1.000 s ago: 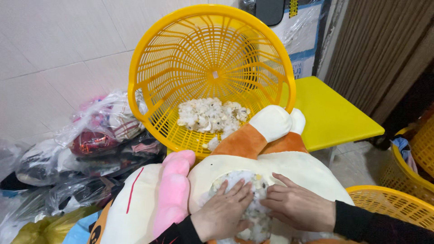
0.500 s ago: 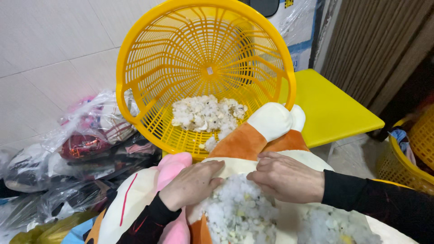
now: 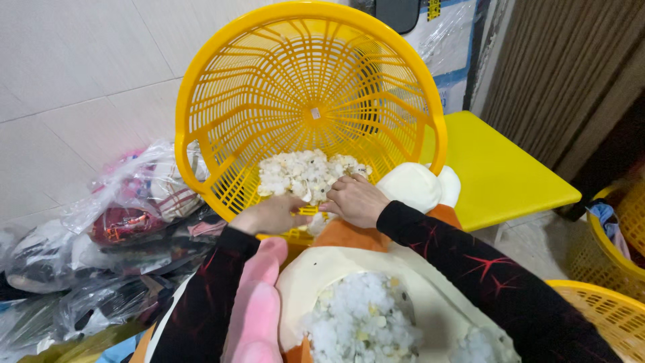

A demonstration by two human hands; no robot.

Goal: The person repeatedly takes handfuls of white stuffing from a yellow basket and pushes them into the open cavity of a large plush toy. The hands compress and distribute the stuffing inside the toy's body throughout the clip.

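A big yellow mesh basket (image 3: 201, 87) leans tilted, with a pile of white stuffing (image 3: 302, 171) in its lower part. Both my hands meet at the basket's front rim, at the edge of that pile. My left hand (image 3: 272, 214) and my right hand (image 3: 356, 199) have their fingers curled around a small clump of the stuffing between them. Below my arms lies a cream and orange plush toy (image 3: 430, 296), its body open, with more white stuffing (image 3: 363, 323) showing inside. Its pink limb (image 3: 259, 302) lies under my left sleeve, and a white paw (image 3: 413, 187) sits beside my right hand.
A yellow table (image 3: 497, 175) stands to the right behind the toy. Clear plastic bags of items (image 3: 127, 215) are heaped on the left against a tiled wall. Two more yellow baskets (image 3: 605, 309) sit at the lower right, one holding cloth (image 3: 608, 218).
My hands left the toy's open body and moved up to the basket rim, carrying stuffing. The view has tilted so the basket sits closer.
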